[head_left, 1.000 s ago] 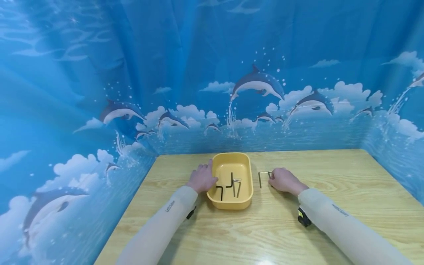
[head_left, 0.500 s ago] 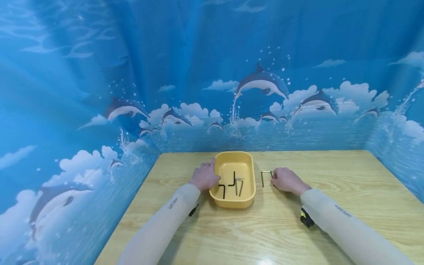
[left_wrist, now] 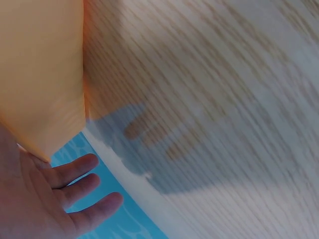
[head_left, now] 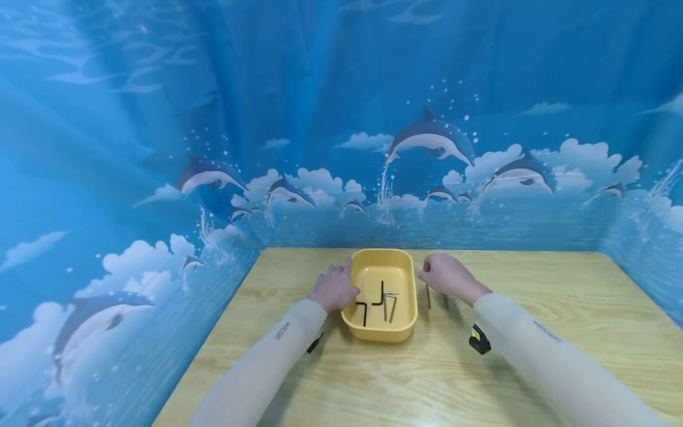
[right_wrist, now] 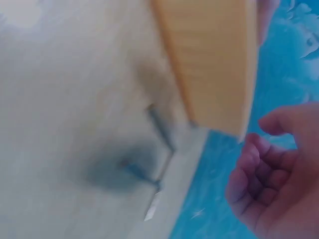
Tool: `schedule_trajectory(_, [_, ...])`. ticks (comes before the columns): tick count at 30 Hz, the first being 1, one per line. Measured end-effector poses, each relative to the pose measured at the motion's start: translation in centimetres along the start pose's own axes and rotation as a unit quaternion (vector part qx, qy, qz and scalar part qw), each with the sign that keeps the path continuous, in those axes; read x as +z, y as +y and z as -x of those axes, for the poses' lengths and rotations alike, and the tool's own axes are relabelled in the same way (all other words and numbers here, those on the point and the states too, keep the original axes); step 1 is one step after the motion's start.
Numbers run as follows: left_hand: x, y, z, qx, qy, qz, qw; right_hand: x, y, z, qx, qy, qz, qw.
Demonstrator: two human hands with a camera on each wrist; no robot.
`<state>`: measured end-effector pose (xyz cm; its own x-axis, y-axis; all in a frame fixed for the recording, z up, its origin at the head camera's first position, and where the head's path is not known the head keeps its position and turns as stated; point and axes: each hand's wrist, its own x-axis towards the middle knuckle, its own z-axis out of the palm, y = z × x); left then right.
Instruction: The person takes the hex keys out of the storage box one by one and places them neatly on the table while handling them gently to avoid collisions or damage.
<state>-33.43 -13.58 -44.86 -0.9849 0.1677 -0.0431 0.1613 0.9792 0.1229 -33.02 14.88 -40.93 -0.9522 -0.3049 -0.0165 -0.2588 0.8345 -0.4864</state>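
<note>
My left hand (head_left: 335,289) holds the left rim of a yellow plastic tray (head_left: 379,335), thumb over the edge; in the left wrist view its other fingers (left_wrist: 84,186) stretch out loosely beside the wall. Inside the tray lie black hex keys (head_left: 365,314) and silver hex keys (head_left: 393,308). My right hand (head_left: 450,277) is just right of the tray, above two silver hex keys (head_left: 428,296) on the table. In the right wrist view, that hand (right_wrist: 271,179) has loosely curled fingers with nothing between them, and the keys (right_wrist: 160,130) below are blurred.
The wooden table (head_left: 512,284) extends to the right and in front of the tray. A blue curtain (head_left: 320,219) printed with dolphins hangs behind the table and along its sides.
My right hand has let go of the silver hex key and moved left toward the tray, now covering part of the keys. The left hand keeps its place on the tray.
</note>
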Motion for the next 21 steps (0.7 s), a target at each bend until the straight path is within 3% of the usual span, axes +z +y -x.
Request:
schedule_trajectory(9, [-0.6, 0.3, 0.1, -0.004, -0.003, 0.002, 1.0, -0.8, -5.3, -2.5, -0.065, -0.097, 0.041, 0.9923])
schedule_trajectory(21, [-0.2, 0.2, 0.2, 0.003, -0.001, 0.002, 1.0, 2.3, -10.5, -4.9, -0.021, -0.207, 0.069, 0.9756])
